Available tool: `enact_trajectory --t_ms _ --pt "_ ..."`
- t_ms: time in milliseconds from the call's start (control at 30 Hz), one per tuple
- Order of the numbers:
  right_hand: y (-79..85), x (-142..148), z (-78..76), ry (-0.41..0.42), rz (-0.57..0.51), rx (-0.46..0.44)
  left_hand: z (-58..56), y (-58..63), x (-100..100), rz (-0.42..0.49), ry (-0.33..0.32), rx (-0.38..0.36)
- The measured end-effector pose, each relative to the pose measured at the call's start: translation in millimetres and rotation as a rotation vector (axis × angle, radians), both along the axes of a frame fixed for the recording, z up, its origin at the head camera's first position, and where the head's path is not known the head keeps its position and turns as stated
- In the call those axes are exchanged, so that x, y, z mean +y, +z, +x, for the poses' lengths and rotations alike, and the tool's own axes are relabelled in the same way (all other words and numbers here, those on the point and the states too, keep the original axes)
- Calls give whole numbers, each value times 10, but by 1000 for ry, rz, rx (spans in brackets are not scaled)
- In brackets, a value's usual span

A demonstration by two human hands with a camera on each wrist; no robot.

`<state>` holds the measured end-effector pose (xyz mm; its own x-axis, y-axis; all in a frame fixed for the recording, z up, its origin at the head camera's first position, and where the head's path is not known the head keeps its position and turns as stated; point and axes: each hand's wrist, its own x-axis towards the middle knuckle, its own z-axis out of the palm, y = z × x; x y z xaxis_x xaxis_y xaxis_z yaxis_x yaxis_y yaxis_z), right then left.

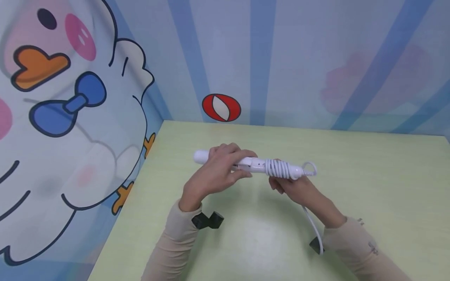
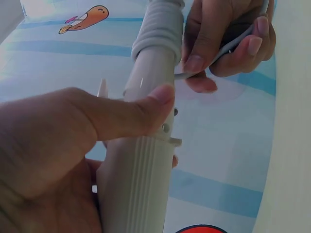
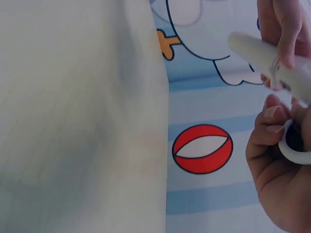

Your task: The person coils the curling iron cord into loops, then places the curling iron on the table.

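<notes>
A white hair iron (image 1: 259, 165) is held up above the table, lying nearly level across the head view. Its white cord (image 1: 277, 169) is wound in several turns around the right-hand end of the handle. My left hand (image 1: 225, 166) grips the iron's body, and in the left wrist view the thumb (image 2: 131, 114) lies across it. Just below the wound turns, my right hand (image 1: 293, 189) pinches the cord; the left wrist view shows the cord running between its thumb and fingers. From there a loose length of cord (image 1: 314, 226) hangs toward the right forearm.
The pale yellow-green table (image 1: 253, 242) spreads beneath both hands. A blue striped wall (image 1: 295, 70) rises behind it, and a cartoon bird panel (image 1: 105, 128) stands along the left. Small black wrist pieces (image 1: 208, 221) sit by the sleeves.
</notes>
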<state>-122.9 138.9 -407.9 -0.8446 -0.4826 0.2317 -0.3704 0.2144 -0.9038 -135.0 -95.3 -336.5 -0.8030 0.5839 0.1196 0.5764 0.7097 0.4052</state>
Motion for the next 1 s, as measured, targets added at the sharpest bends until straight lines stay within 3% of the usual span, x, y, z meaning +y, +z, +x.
enact_trajectory --t_ms 300,500,767,1000 --pt "68 -152 139 -124 53 -150 18 -67 86 20 138 7" --pt "95 -205 215 -171 108 -232 14 -81 173 12 294 -11" --pt "99 -263 259 -173 169 -194 14 -95 272 -32 416 -32" --pt "246 -248 278 -200 293 -126 40 -74 328 -118 457 -2"
